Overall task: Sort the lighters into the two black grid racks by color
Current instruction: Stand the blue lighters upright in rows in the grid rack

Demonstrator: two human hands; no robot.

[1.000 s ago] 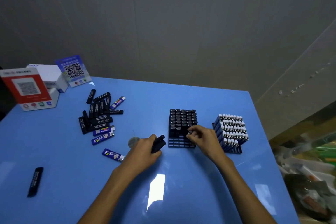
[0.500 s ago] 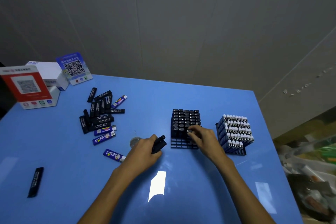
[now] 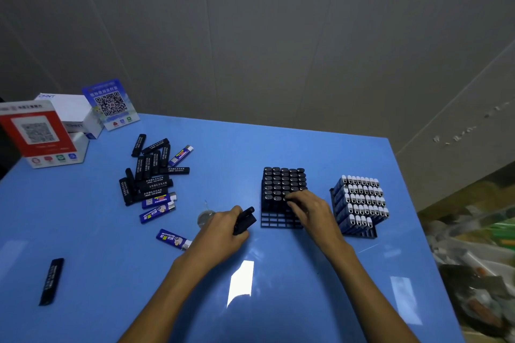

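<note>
- While the left hand (image 3: 223, 228) grips black lighters (image 3: 244, 220) just left of the near rack (image 3: 280, 221), the right hand (image 3: 309, 210) pinches a black lighter at that rack's filled rows, fingers curled over the lighter tops.
- Black rack: rear rows full of black lighters (image 3: 284, 179), front cells bare; the right hand hides its right front corner.
- Blue rack (image 3: 359, 231), just right of the right hand, holds blue lighters with white caps (image 3: 362, 193).
- Loose pile (image 3: 152, 175) of black lighters lies well left on the blue table (image 3: 97, 231), with blue ones (image 3: 157, 206) at its near edge and one (image 3: 181, 154) at its far edge.
- One blue lighter (image 3: 172, 239) lies beside the left wrist; a lone black one (image 3: 51, 281) lies near the left edge.
- Small round clear thing (image 3: 205, 217) sits just left of the left hand; what it is cannot be told.
- Red QR sign (image 3: 37, 133), white box (image 3: 71, 110) and blue QR sign (image 3: 110, 103) stand at the far left corner.
</note>
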